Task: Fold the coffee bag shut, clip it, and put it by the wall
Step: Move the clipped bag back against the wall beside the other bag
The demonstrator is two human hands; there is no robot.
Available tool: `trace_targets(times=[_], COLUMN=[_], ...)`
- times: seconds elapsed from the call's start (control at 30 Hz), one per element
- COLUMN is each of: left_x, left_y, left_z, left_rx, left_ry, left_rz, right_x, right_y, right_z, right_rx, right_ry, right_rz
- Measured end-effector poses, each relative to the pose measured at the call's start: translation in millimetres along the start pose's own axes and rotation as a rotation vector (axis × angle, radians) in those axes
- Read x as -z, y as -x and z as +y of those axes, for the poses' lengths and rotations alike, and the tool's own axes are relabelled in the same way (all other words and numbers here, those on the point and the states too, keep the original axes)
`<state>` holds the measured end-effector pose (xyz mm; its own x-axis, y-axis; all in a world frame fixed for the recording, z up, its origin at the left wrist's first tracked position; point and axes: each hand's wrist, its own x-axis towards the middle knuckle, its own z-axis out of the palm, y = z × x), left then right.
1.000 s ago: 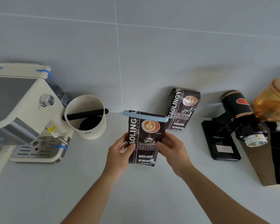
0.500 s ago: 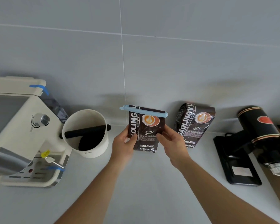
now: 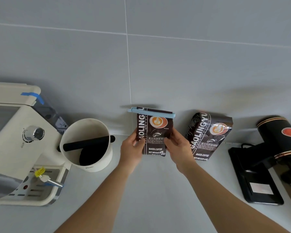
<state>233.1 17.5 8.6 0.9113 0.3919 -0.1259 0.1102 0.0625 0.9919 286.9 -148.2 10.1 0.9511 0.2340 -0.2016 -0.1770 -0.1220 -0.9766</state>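
Note:
A dark brown coffee bag [image 3: 155,132] stands upright in the middle of the counter, close to the grey tiled wall [image 3: 158,64]. A light blue clip [image 3: 151,112] runs across its folded top. My left hand [image 3: 132,149] grips the bag's left side and my right hand [image 3: 179,148] grips its right side, thumbs on the front. The bag's bottom edge is at counter level; whether it rests on the counter I cannot tell.
A second coffee bag [image 3: 208,135] leans on the wall to the right. Left of the held bag stands a white knock box [image 3: 86,145] with a black bar, then a cream espresso machine [image 3: 15,140]. A black grinder [image 3: 272,157] is at right.
Both hands have carried the clipped bag away from me toward the wall, into the gap between the knock box and the second bag.

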Motion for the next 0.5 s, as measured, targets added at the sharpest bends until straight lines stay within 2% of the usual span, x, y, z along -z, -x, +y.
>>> trace_targets(times=[0.27, 0.5], left_x=[-1.0, 4.0], left_y=[-9.4, -11.4], left_z=[-7.0, -5.5], left_rx=[-0.02, -0.025], left_ry=[-0.037, -0.183], left_rz=[0.014, 0.062], right_x=[0.4, -3.5], right_y=[-6.9, -2.1], right_z=[-0.9, -6.6], right_rx=[-0.01, -0.015], right_ry=[0.009, 0.094], right_rz=[0.0, 0.024])
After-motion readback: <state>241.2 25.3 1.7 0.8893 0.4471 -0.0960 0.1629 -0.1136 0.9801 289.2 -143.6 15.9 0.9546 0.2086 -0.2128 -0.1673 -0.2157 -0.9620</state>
